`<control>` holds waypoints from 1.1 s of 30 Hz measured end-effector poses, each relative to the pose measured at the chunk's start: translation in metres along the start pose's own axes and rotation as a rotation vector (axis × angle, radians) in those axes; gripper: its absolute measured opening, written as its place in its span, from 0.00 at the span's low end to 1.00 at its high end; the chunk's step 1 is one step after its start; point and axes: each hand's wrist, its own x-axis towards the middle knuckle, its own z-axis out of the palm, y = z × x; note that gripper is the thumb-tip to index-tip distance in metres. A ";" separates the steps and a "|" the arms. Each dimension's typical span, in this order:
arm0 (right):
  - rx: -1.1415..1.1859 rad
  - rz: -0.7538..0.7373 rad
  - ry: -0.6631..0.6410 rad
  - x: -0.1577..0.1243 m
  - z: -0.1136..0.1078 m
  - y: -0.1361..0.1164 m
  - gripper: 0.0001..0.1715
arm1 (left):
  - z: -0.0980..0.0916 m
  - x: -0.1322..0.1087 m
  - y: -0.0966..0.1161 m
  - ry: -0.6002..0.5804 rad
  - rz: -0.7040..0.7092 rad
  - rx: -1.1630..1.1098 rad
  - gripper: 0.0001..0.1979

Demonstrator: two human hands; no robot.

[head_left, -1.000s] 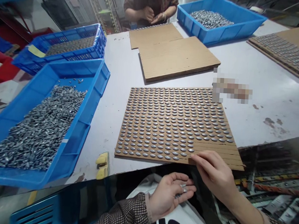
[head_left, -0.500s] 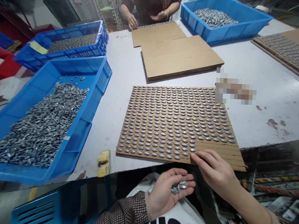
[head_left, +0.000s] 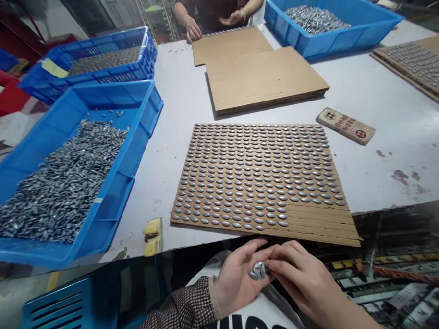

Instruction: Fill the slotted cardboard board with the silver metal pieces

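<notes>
My left hand [head_left: 237, 276] is cupped palm up below the table edge, holding a small heap of silver oval metal pieces [head_left: 257, 270]. My right hand [head_left: 302, 277] reaches into that palm, fingertips pinched at the pieces. Just above lies a brown cardboard sheet [head_left: 323, 221] with slits, nearly filled with rows of the same oval pieces; only the right part of its nearest rows is bare.
A blue bin [head_left: 132, 145] of loose metal pieces stands at left, another blue crate [head_left: 99, 79] behind it and a third bin [head_left: 332, 40] far right. Blank cardboard sheets [head_left: 261, 78], a phone [head_left: 345, 125] and a yellow object [head_left: 152, 236] lie on the table. Another person's hands [head_left: 193, 30] work at the far edge.
My right hand has left the cardboard's near edge and come down to my left palm. The left hand stayed put with its pieces.
</notes>
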 end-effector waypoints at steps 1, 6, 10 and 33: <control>0.029 0.008 -0.004 -0.001 0.000 0.000 0.12 | 0.000 0.000 0.000 -0.007 -0.001 -0.001 0.13; -0.052 -0.021 -0.019 -0.008 0.007 0.004 0.12 | -0.003 0.001 -0.003 0.085 0.036 0.019 0.11; -0.068 -0.047 -0.023 -0.011 0.010 0.006 0.14 | -0.004 0.001 -0.002 0.118 0.026 0.069 0.13; -0.494 -0.194 0.189 0.012 0.006 0.037 0.21 | -0.009 0.005 -0.001 0.098 0.090 0.276 0.06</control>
